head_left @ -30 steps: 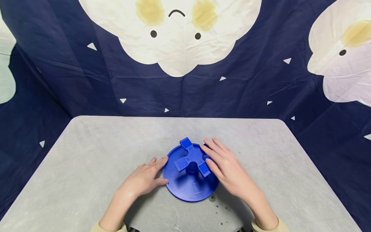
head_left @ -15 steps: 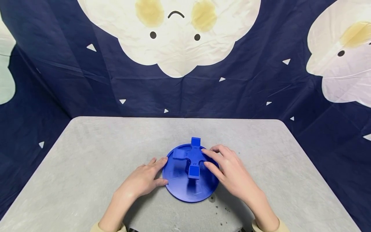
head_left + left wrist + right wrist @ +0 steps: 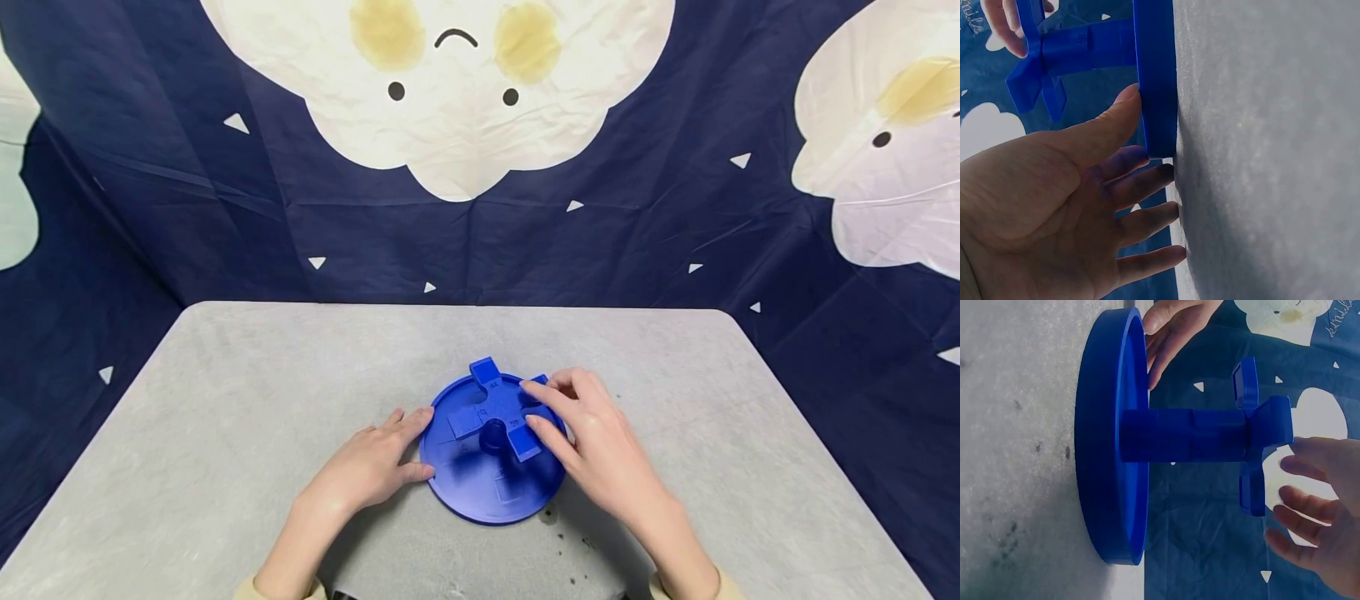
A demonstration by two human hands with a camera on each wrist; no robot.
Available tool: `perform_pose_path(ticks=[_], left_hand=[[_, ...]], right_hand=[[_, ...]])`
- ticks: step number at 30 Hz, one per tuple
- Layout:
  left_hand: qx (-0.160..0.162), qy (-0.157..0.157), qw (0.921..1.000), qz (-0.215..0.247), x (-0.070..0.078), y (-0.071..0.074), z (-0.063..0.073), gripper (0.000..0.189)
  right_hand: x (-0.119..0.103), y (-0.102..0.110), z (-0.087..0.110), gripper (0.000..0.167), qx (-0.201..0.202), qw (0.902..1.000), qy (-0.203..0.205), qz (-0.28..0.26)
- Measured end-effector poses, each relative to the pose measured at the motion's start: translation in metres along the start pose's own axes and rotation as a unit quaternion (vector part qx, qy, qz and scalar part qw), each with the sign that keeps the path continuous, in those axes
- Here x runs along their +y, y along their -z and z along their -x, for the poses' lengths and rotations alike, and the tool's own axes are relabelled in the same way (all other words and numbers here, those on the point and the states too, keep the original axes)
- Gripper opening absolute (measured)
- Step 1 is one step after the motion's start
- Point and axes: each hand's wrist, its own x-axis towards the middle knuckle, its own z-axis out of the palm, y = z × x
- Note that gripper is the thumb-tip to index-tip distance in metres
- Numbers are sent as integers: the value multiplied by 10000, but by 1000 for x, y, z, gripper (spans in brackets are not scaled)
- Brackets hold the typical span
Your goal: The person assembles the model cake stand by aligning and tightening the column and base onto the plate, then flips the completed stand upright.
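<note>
A blue round base [image 3: 468, 492] with a raised rim lies on the table. From its middle rises a blue post [image 3: 1175, 435], topped by a four-armed blue cross [image 3: 501, 403] with small raised marks. My left hand [image 3: 371, 458] rests at the base's left edge, thumb and index fingertip at the rim; in the left wrist view the other fingers extend loosely to the tabletop. At the right of the cross is my right hand [image 3: 596, 437], its thumb and index finger spread at the arms. In the right wrist view its thumb tip meets one arm, while the other fingers are relaxed and apart from it.
The grey table [image 3: 300, 358] has rounded far corners. Dark specks [image 3: 562, 537] mark its surface near the base's front right. A navy cloth [image 3: 247, 225] printed with clouds and white triangles hangs behind the table and at both sides.
The cross has turned on the post, its arms now pointing differently than half a second ago. My right fingers have bent in from a straighter pose a second ago. Left hand and base stay put.
</note>
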Motion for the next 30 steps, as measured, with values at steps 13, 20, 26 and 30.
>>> perform_pose_path(ticks=[13,20,26,30], left_hand=[[-31,38,10000,24,1,1,0,75],[-48,40,10000,40,0,1,0,75],[-43,39,10000,29,0,1,0,75],[-44,26,10000,7,-1,0,-1,76]], right_hand=[[2,0,0,44,-509,9982,-300,96],[1,2,0,32,-102,9998,-139,123],[0,3,-1,30,221,9997,-102,2],[1,2,-1,35,334,9994,-13,113]])
